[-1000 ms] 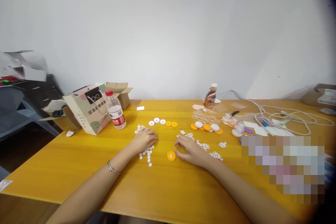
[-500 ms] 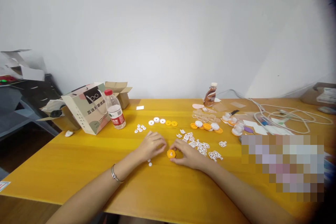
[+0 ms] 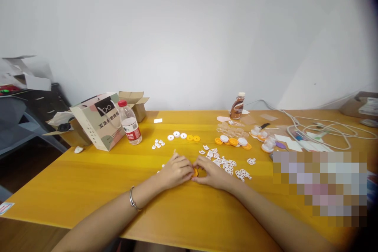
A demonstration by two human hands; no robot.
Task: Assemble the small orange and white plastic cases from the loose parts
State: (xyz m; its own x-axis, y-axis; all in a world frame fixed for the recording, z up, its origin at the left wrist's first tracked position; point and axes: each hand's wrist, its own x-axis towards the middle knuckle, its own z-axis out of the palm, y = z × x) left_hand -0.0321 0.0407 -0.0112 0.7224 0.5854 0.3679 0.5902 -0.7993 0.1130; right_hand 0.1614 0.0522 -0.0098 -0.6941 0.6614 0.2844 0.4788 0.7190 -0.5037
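A small round orange plastic piece is on the table between my hands, mostly hidden by fingers. My right hand grips it from the right between thumb and fingers. My left hand comes over its left side, fingers bent and pressed together at the piece; what they hold, if anything, is hidden. Small white discs peek out behind the left hand. To the right of my right hand lie several white openwork plastic pieces.
Beyond the hands lie small white knobs, white rings, orange rings, clear rings and orange and white caps. A water bottle and paper bag stand left. A brown bottle and white cables are farther back.
My left hand has moved right and closed in on the orange piece, covering part of it. My right hand keeps its grip in nearly the same spot.
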